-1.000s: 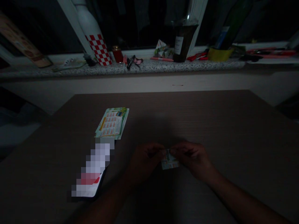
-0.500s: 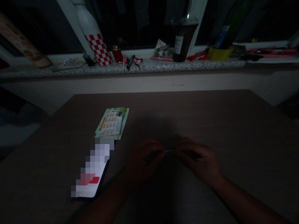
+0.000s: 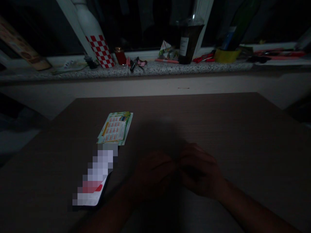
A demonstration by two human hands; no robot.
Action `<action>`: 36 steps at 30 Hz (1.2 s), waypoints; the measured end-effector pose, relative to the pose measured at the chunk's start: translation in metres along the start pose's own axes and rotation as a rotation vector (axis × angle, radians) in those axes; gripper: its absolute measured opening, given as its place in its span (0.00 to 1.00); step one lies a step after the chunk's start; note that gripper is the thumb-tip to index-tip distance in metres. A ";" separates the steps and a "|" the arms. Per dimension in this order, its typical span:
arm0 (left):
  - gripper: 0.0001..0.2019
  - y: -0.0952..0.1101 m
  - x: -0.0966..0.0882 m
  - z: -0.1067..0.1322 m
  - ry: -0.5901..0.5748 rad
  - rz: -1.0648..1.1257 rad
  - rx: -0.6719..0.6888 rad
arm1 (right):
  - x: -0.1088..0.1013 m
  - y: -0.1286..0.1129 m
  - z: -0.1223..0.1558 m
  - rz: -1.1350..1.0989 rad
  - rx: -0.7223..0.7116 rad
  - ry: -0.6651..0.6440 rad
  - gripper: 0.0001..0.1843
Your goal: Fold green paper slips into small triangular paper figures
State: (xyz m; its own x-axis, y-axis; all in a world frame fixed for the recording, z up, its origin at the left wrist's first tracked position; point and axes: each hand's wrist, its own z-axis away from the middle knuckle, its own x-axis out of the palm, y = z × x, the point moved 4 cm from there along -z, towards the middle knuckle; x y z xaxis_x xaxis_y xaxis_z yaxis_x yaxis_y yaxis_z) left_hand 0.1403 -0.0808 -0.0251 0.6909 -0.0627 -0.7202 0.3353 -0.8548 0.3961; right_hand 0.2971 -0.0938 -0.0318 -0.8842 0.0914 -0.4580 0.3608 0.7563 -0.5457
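A: Well, nearest the camera are the two forearms. The left hand (image 3: 153, 171) and right hand (image 3: 199, 171) rest knuckles-up on the near middle of the table (image 3: 230, 123), with their fingertips meeting between them.

B: Pinching something?

A: I cannot tell. The fingers are curled and drawn together, but that spot is in deep shadow. Anything thin between them is hidden.

B: So how to handle it well?

A: My judgement is to keep both wrists on the wood and work with the fingertips only. Press evenly from both sides, and turn the hands out of their own shadow.

B: And around them?

A: Left of the left hand, apart from it, lies a flat white-and-red item (image 3: 93, 191), blurred. Just beyond it is a stack of calendar cards (image 3: 115, 127). Farther off, the stone sill (image 3: 73, 73) carries a checked bottle (image 3: 98, 45), a small red jar (image 3: 120, 55) and a dark bottle (image 3: 188, 42).
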 end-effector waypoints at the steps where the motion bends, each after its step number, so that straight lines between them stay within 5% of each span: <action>1: 0.06 0.001 0.001 0.000 -0.018 -0.007 0.002 | 0.001 0.000 0.000 0.012 -0.005 -0.003 0.13; 6: 0.06 0.004 0.003 -0.001 -0.097 0.041 0.004 | 0.002 -0.002 -0.001 0.021 0.018 -0.043 0.12; 24: 0.06 -0.002 -0.009 -0.005 0.056 0.240 -0.114 | -0.011 0.011 0.003 -0.036 0.176 -0.002 0.10; 29: 0.03 -0.009 -0.011 -0.001 0.127 0.263 -0.292 | -0.013 0.016 0.006 -0.088 0.301 0.031 0.09; 36: 0.03 -0.025 0.001 0.012 0.266 0.477 -0.770 | -0.003 0.023 0.012 -0.179 0.429 0.036 0.03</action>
State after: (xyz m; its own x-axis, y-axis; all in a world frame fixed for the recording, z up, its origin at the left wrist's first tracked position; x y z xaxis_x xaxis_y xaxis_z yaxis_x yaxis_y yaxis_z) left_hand 0.1245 -0.0662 -0.0422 0.9560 -0.1175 -0.2686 0.2442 -0.1878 0.9514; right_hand 0.3117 -0.0844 -0.0514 -0.9508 0.0115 -0.3095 0.2847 0.4263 -0.8586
